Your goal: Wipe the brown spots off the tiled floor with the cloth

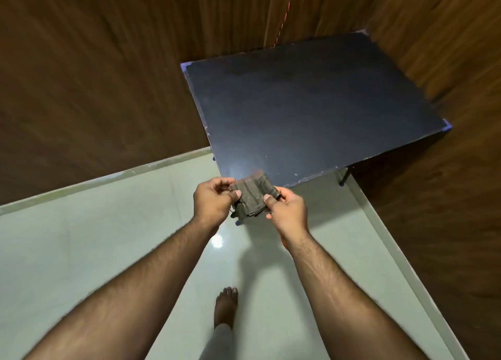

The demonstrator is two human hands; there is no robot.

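A folded dark grey-brown cloth (252,195) is held in front of me at about waist height, over the near edge of a dark table. My left hand (214,199) pinches its left side and my right hand (288,207) pinches its right side, thumbs on top. The pale green tiled floor (95,240) spreads below and to the left. I see no brown spots on the visible tiles; a bright light reflection sits on the floor below my left wrist.
A dark blue-black table (311,110) stands in the corner against brown wood-panel walls (95,75). Its thin legs reach the floor near the right wall. My bare foot (226,306) stands on the tiles below my hands. A pale skirting runs along the walls.
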